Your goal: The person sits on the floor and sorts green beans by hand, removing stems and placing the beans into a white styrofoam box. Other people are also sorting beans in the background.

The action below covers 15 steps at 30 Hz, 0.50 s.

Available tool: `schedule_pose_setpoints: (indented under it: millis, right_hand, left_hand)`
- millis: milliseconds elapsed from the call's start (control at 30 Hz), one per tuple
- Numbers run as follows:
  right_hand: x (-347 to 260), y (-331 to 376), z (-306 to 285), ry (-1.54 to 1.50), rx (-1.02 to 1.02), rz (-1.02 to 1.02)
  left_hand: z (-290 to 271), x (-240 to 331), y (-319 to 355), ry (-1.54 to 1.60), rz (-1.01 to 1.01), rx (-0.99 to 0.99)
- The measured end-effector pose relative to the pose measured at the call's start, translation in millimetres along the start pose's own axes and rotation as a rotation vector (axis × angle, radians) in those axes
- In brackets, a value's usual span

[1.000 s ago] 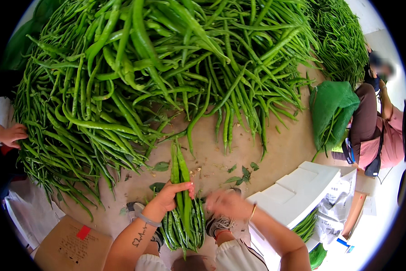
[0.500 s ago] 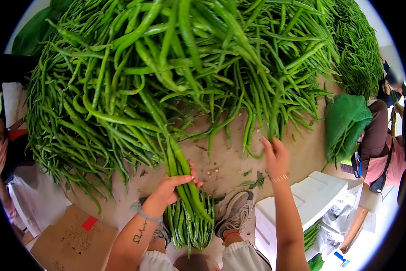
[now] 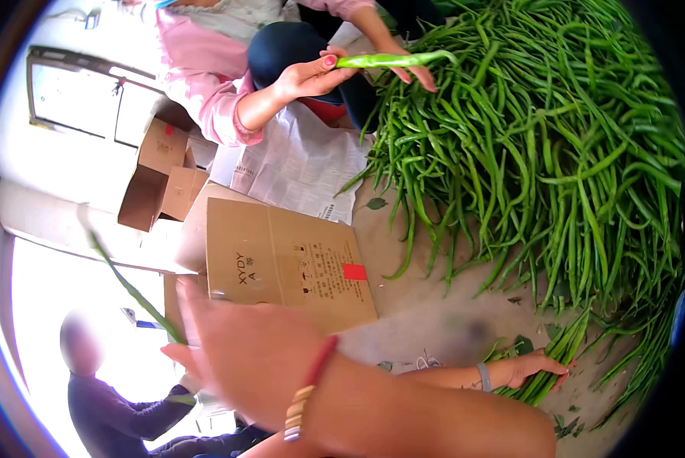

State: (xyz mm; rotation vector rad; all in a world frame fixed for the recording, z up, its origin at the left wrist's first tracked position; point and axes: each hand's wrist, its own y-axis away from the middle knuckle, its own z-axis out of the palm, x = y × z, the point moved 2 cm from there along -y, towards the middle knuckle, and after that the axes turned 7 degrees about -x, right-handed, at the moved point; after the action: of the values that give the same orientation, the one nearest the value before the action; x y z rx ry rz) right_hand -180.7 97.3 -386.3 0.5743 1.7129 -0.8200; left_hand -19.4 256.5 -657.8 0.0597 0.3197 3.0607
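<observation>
At the lower right, my left hand (image 3: 527,368), with a grey wristband, is closed round a small bunch of long green chili peppers (image 3: 570,341) just above the floor. My right hand (image 3: 251,359) reaches across to the left, smeared by motion, with a striped bracelet at the wrist. A single long green chili pepper (image 3: 133,291) sticks up from its fingers. A great heap of the same peppers (image 3: 541,153) fills the upper right, its front edge near my left hand.
A co-worker in a pink sleeve (image 3: 205,84) holds one pepper (image 3: 388,60) beside the heap. A cardboard box (image 3: 281,256) with a red label stands left of the heap, other boxes (image 3: 159,172) behind it. Another person (image 3: 121,404) sits at the lower left. Leaf scraps lie on the floor (image 3: 426,336).
The view has swung to the left. My right hand has gone from the heap's edge out to the left, now with a pepper in it. My left hand still grips its bunch.
</observation>
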Motion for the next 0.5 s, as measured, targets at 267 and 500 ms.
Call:
schedule_pose_setpoints:
  millis: [267, 500]
  right_hand:
    - [-33, 143, -35, 0.213, -0.055, -0.108]
    - [-55, 186, -61, 0.456, -0.215, 0.226]
  left_hand:
    - [-11, -2, 27, 0.234, 0.059, -0.048]
    - [-4, 15, 35, 0.326, 0.049, -0.05]
